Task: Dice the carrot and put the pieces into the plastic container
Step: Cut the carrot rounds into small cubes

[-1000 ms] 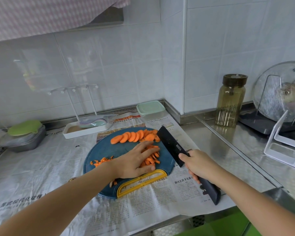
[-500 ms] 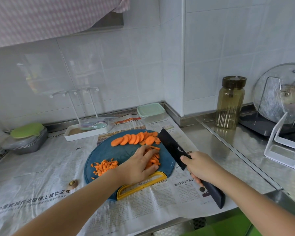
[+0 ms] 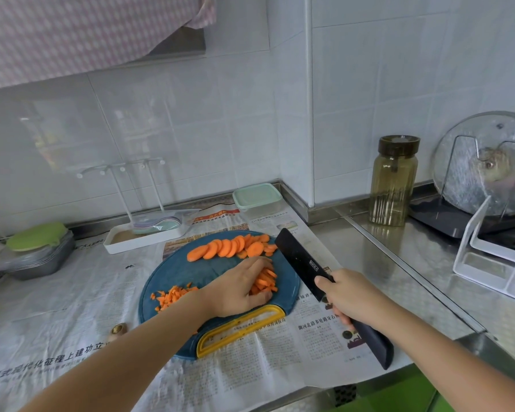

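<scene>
A blue round cutting board (image 3: 176, 272) with a yellow handle lies on newspaper. A row of carrot slices (image 3: 229, 248) sits at its far side, and a pile of small diced carrot (image 3: 173, 295) at its left. My left hand (image 3: 238, 289) curls its fingers over a bunch of carrot strips (image 3: 265, 282) at the board's right. My right hand (image 3: 351, 295) grips a black knife (image 3: 302, 263), its blade raised just right of the strips. The plastic container (image 3: 256, 199) with a mint lid stands closed behind the board.
A white tray (image 3: 143, 237) with a rack stands at the back left, next to a grey tub with a green cloth (image 3: 36, 248). A tinted jar (image 3: 394, 182), a glass lid (image 3: 485, 165) and a white rack (image 3: 494, 263) occupy the steel counter on the right. A small carrot end (image 3: 119, 329) lies on the newspaper.
My left hand's fingers went from flat on the carrot strips to curled over them, gathering them. The knife stayed raised to the right. The view shifted slightly.
</scene>
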Demonstrator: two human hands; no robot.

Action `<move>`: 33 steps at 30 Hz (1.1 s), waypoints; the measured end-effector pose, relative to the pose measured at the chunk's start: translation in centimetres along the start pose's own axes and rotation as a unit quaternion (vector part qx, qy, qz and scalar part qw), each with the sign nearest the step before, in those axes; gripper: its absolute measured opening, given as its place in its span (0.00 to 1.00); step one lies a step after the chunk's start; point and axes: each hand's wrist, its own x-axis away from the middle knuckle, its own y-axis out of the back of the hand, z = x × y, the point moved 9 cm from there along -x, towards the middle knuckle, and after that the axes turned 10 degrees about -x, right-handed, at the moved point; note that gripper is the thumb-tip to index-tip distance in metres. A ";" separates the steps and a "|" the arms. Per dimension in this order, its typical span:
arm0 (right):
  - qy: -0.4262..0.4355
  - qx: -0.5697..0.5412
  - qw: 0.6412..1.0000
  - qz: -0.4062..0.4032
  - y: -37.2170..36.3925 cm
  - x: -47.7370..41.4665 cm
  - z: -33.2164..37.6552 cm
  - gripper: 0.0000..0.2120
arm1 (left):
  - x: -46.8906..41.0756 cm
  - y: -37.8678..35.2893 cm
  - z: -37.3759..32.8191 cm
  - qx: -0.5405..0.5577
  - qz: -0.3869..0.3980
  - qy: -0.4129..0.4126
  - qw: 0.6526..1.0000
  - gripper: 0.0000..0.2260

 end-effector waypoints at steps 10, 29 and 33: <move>-0.011 0.038 0.999 0.022 -1.3 1.8 0.7 0.16 | 2.4 -0.2 -0.2 -0.038 -0.069 0.129 0.988 0.21; 0.074 0.220 0.972 -0.020 -4.5 0.8 4.9 0.20 | 4.7 0.4 0.4 -0.047 -0.125 0.356 0.925 0.22; 0.076 0.223 0.971 -0.028 -5.0 0.2 5.4 0.17 | 4.9 0.2 0.5 -0.028 -0.115 0.364 0.924 0.27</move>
